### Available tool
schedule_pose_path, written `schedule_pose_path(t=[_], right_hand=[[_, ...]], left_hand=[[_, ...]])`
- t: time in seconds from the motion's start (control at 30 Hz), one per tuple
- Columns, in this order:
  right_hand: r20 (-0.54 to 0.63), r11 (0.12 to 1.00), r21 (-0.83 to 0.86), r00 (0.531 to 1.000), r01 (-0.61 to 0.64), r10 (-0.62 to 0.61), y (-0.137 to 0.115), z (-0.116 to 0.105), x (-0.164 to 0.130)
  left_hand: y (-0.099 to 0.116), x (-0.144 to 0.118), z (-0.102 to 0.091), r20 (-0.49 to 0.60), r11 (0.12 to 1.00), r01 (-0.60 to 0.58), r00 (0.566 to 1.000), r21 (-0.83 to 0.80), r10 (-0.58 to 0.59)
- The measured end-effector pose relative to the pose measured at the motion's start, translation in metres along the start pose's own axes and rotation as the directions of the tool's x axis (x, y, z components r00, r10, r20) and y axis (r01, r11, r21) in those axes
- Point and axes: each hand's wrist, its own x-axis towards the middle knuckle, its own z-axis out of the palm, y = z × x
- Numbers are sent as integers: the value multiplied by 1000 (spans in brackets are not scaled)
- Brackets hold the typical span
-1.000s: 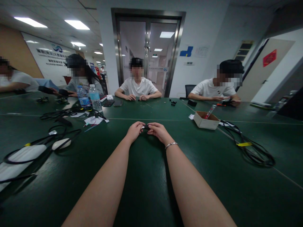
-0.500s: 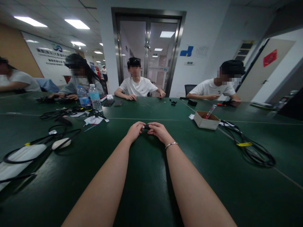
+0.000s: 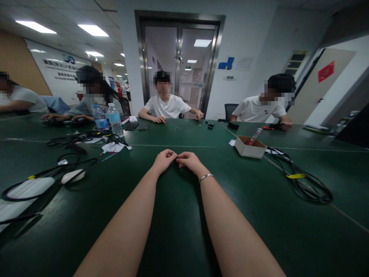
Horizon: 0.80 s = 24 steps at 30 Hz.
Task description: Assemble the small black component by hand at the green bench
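My left hand (image 3: 164, 161) and right hand (image 3: 190, 161) meet at the middle of a green table (image 3: 178, 215), fingers drawn together in a pinch on a small dark object (image 3: 177, 157), mostly hidden between my fingertips. To the right, farther off, an open cardboard box (image 3: 250, 151) holds a clear tube with red inside (image 3: 255, 136), leaning over the rim. Far left stand two capped clear bottles, one (image 3: 99, 118) just beside the other (image 3: 115, 121), both blue-labelled; I cannot read the labels. On the far left wall, a sign (image 3: 57, 65) carries a blue logo and Chinese characters, too blurred to read fully.
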Motion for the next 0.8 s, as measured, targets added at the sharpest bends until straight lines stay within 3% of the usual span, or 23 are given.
schedule_pose_path(t=[0.17, 0.3, 0.43, 0.57, 0.63, 0.73, 0.8], right_hand=[[-49, 995, 70, 996, 76, -72, 0, -3, -2], [-6, 974, 228, 1000, 11, -10, -2, 0, -12], [-10, 985, 167, 999, 38, -37, -2, 6, -22], [34, 993, 113, 999, 18, -22, -5, -15, -41], [46, 998, 66, 999, -12, 9, -9, -40, -60], [-10, 999, -21, 999, -47, 47, -17, -88, -105], [-80, 994, -78, 994, -76, 70, -23, -121, -143]], left_hand=[[2, -5, 5, 59, 992, -47, 997, 118, 40], [6, -13, 9, 72, 980, -56, 996, 192, 42], [11, -22, 17, 69, 991, -8, 998, 133, -2], [42, -54, 14, 252, 992, 68, 963, 107, -93], [66, -89, -3, 336, 980, 71, 932, 187, -132], [94, -162, -50, 458, 880, -101, 878, 464, -140], [99, -212, -90, 389, 744, -178, 914, 644, -118]])
